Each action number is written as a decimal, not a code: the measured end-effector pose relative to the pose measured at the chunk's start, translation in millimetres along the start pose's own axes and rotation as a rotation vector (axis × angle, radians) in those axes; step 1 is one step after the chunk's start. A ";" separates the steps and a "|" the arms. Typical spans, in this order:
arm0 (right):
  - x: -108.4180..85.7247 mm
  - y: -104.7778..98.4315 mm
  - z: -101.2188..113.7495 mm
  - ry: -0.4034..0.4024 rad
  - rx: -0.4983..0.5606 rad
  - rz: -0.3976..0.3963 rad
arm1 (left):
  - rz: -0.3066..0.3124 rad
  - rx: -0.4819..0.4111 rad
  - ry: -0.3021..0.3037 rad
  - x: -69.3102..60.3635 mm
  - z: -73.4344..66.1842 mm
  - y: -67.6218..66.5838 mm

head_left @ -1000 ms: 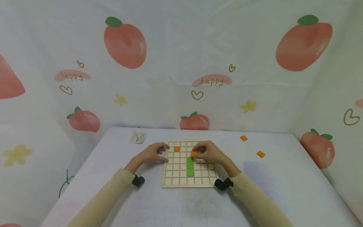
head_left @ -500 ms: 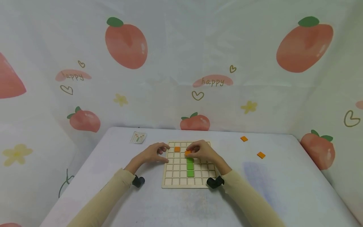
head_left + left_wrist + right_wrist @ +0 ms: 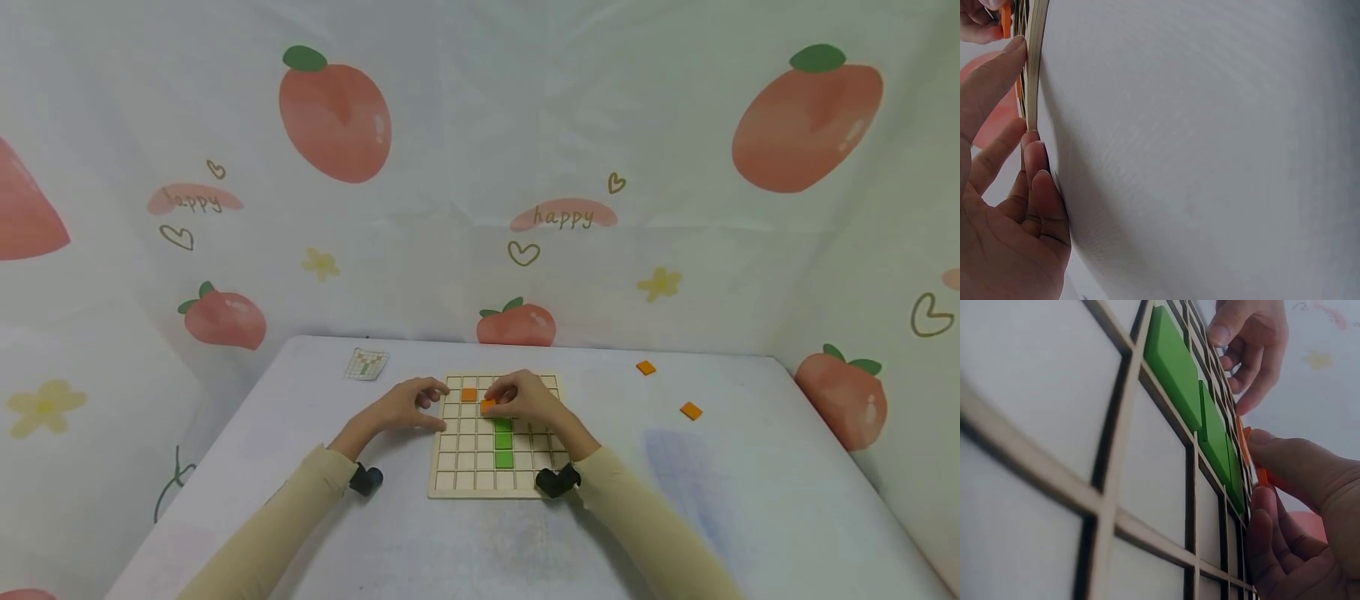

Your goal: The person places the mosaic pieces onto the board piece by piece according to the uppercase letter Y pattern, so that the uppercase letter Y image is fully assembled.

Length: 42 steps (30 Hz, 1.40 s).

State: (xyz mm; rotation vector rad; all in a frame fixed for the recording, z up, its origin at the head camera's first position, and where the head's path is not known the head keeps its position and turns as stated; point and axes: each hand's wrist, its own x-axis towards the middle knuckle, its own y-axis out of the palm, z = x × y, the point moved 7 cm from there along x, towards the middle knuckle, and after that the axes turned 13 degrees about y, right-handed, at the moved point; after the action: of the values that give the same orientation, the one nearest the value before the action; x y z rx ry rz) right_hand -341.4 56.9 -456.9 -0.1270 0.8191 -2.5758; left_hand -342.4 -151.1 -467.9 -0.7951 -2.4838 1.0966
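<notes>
A pale wooden grid board (image 3: 465, 479) lies on the table, with three green tiles (image 3: 503, 442) in one column and an orange tile (image 3: 468, 395) in an upper-left square. My right hand (image 3: 527, 396) pinches another orange tile (image 3: 488, 407) between thumb and fingers, just above the board and up and left of the green column. In the right wrist view, this held tile (image 3: 1263, 476) is tilted and partly covered by the fingers. At the board's left edge, my left hand (image 3: 405, 406) rests thumb and fingertips against the rim; its other fingers (image 3: 1050, 206) bend loosely beside it.
Two loose orange tiles lie right of the board, one farther back (image 3: 646, 367) and one nearer (image 3: 691, 410). A small card with a printed grid pattern (image 3: 367, 364) lies at the back left. Behind the table (image 3: 750, 500) hangs a fruit-printed cloth (image 3: 435, 275).
My right hand has moved left across the board with the orange tile, from above the green column to the left of it. The left hand has stayed at the board's edge.
</notes>
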 end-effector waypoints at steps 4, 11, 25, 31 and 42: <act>0.8 2.1 1.3 0.013 -0.007 0.004 | 0.001 0.002 0.007 -0.4 -0.9 -0.3; 2.5 3.9 2.4 0.012 -0.020 0.002 | 0.004 0.006 0.020 -0.2 -1.1 -0.3; 4.7 6.7 1.7 0.036 -0.028 -0.014 | 0.001 0.005 0.020 -0.4 0.5 -0.3; 6.5 8.8 2.8 0.038 -0.052 -0.019 | -0.001 -0.011 0.024 -0.5 0.4 -0.8; 3.8 4.9 2.4 0.058 -0.014 0.000 | 0.005 -0.003 0.036 -0.1 0.6 -0.1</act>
State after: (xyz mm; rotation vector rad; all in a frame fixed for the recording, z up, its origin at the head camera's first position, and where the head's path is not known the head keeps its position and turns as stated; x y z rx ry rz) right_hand -342.4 50.4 -457.9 -0.0570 0.8578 -2.5851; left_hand -342.6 -151.6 -468.2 -0.8150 -2.4558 1.0709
